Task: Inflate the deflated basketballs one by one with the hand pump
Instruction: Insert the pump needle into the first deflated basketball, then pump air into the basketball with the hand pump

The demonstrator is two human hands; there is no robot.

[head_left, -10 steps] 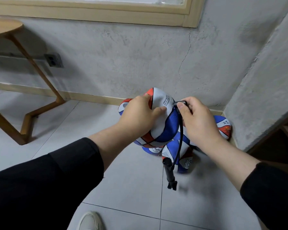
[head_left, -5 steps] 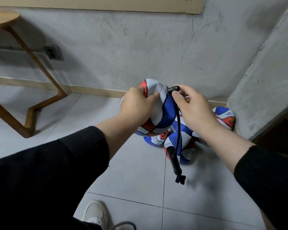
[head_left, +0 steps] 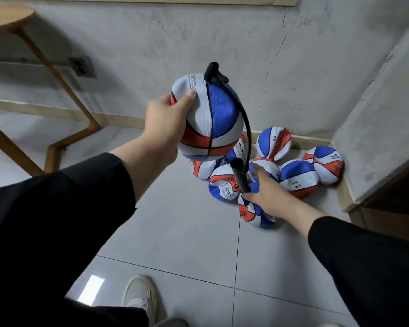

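Note:
My left hand (head_left: 165,123) grips a soft, dented red, white and blue basketball (head_left: 213,119) and holds it up in front of the wall. The pump's black nozzle head (head_left: 214,73) sits on top of this ball. Its hose (head_left: 246,128) curves down to the black pump barrel (head_left: 240,177), which hangs in the air. My right hand (head_left: 267,190) is low beside the barrel with its fingers stretched out, right at the barrel's lower end. Several more deflated basketballs (head_left: 298,178) lie on the floor in the corner.
A wooden table (head_left: 7,17) with an angled leg (head_left: 57,74) stands at the left. A wall socket (head_left: 82,66) is behind it. A concrete wall and a wooden shelf (head_left: 387,208) close the right side. My shoe (head_left: 139,296) rests on the tiled floor.
My right hand let go of the nozzle on top of the ball and dropped down to the hanging pump barrel. My left hand raised the ball, uncovering the pile on the floor.

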